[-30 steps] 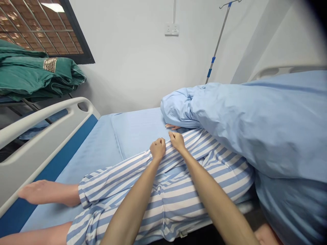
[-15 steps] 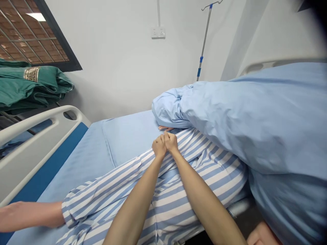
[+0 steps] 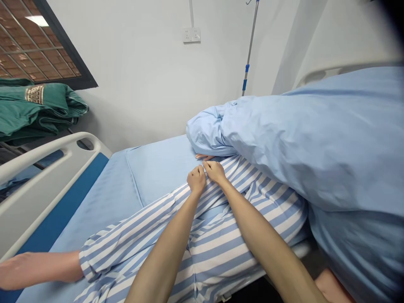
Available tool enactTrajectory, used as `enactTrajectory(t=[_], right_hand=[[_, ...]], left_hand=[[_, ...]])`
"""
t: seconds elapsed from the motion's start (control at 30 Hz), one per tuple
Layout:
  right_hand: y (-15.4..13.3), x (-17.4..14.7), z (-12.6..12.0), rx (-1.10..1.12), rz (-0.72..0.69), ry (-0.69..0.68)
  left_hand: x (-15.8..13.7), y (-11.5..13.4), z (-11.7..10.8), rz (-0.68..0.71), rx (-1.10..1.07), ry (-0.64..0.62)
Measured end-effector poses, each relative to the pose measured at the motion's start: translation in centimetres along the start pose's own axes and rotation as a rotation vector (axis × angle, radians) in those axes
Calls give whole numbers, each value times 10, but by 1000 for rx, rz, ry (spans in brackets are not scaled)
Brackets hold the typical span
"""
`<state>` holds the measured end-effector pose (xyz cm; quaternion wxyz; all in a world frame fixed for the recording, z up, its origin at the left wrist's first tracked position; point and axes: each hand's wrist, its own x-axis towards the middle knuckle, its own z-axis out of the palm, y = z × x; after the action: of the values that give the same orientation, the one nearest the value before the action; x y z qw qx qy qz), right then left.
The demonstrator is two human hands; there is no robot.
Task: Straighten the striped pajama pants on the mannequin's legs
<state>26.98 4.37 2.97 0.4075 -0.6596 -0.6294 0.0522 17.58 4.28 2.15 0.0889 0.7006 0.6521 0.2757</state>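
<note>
My left hand is closed in a fist at the far leg of the blue-and-white striped trousers. Just right of it, my right hand is also closed, knuckles up, on the same trouser leg. A small gap parts the two fists. Whether cloth is caught inside the fingers is hidden. The trousers are worn by a figure lying on the bed, its bare foot at the lower left. Beyond my fists, fingertips of the figure's hand show under a light blue quilt.
The bed's footboard rises at the left, with folded green cloth behind it. A drip stand is by the far wall, near a socket. Another bare hand or limb shows at the lower right.
My fists, pressed together before, are now slightly apart; the right one has shifted to the right. The camera view has moved a little.
</note>
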Motion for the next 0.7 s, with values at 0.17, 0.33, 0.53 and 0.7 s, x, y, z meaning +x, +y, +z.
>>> enactTrajectory(t=[0.17,0.33,0.53,0.7], right_hand=[[4,2,6,99,42,10],[10,8,3,320,76,80],[9,6,5,299,107,73],[12,12,-17,154,-8,-47]], left_hand=[[10,14,-5,59,-104,-14],[22,36,0,62,-227,-1],[17,29,13,5,-125,-41],[14,29,14,14,-82,-37]])
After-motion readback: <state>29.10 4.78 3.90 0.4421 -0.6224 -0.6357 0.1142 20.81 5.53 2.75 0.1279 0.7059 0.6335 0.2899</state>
